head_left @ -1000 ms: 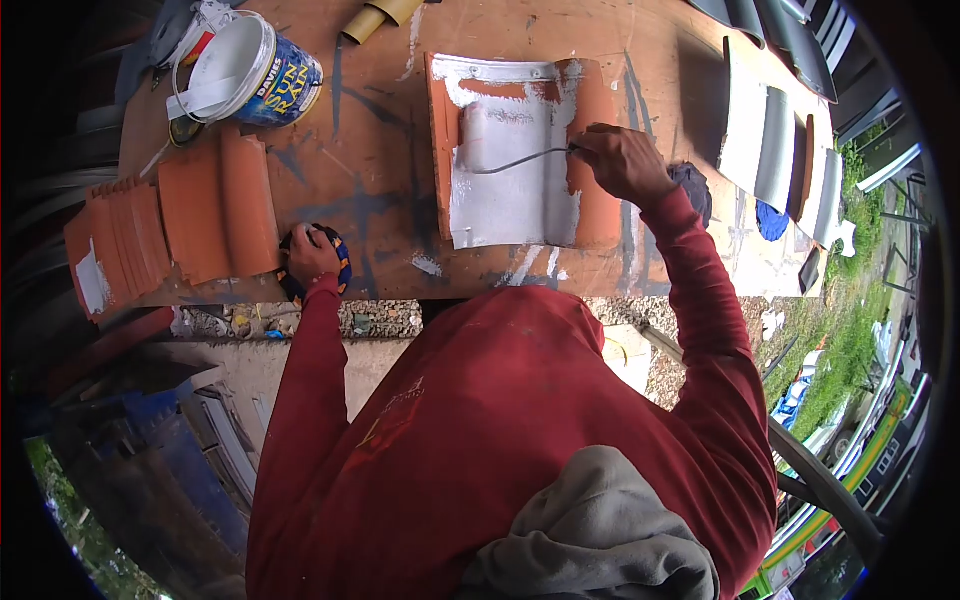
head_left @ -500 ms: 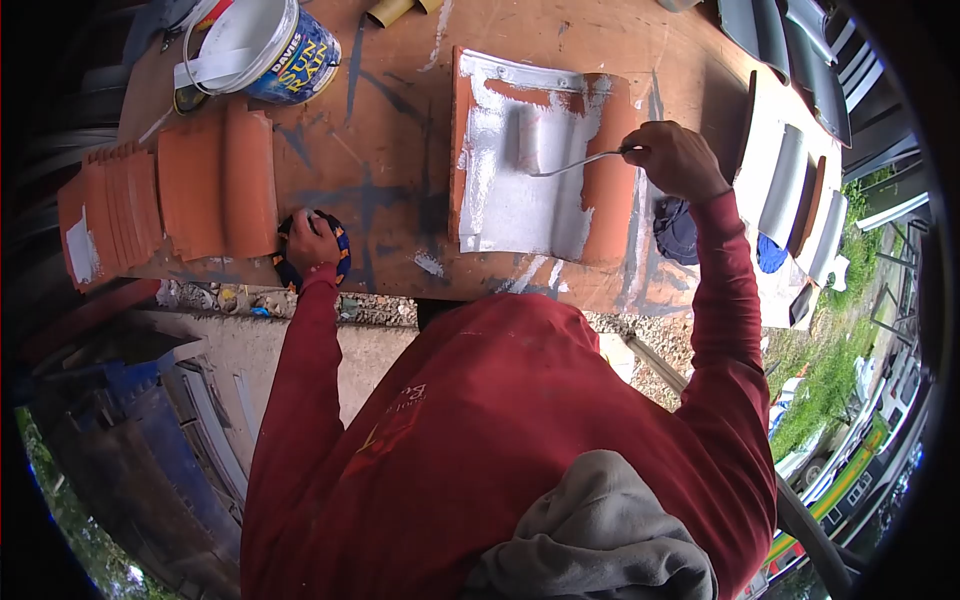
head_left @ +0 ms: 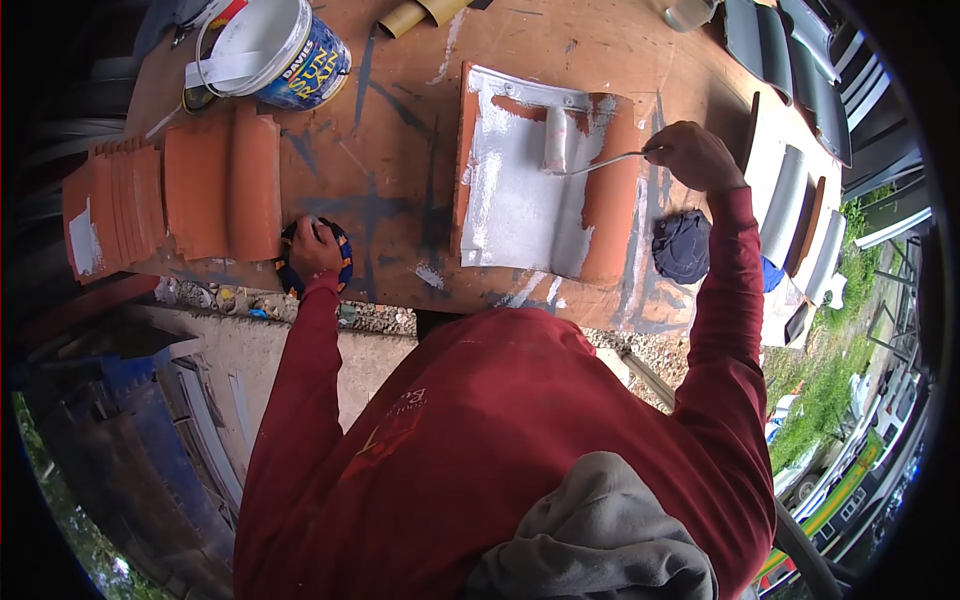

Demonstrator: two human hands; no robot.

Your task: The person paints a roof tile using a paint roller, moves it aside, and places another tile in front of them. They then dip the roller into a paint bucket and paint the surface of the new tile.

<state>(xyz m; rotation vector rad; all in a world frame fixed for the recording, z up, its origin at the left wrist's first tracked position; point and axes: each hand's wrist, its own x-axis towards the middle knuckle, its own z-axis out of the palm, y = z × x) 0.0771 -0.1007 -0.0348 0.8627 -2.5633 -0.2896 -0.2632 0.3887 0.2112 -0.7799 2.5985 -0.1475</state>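
My right hand (head_left: 692,157) is closed round the handle of a small paint roller (head_left: 556,140). The roller's bent wire reaches left, and its sleeve touches a curved terracotta roof tile (head_left: 606,225). White paint covers much of the tile's left and middle; orange shows along the right side and in a patch near the top. My left hand (head_left: 316,250) rests with curled fingers on a round dark cloth pad (head_left: 343,272) with an orange and blue pattern, at the table's near edge. Part of the pad is hidden under the hand.
A white-lined paint bucket (head_left: 318,75) stands at the back left of the brown table (head_left: 400,200). Orange tiles (head_left: 205,190) lie at left. A dark crumpled cloth (head_left: 682,246) sits below my right wrist. Grey tile pieces (head_left: 783,190) lie at right, a glass jar (head_left: 690,12) at the back.
The roller and my right hand have moved slightly right and up across the tile. My left hand stays on the cloth pad. The whole view has shifted a little.
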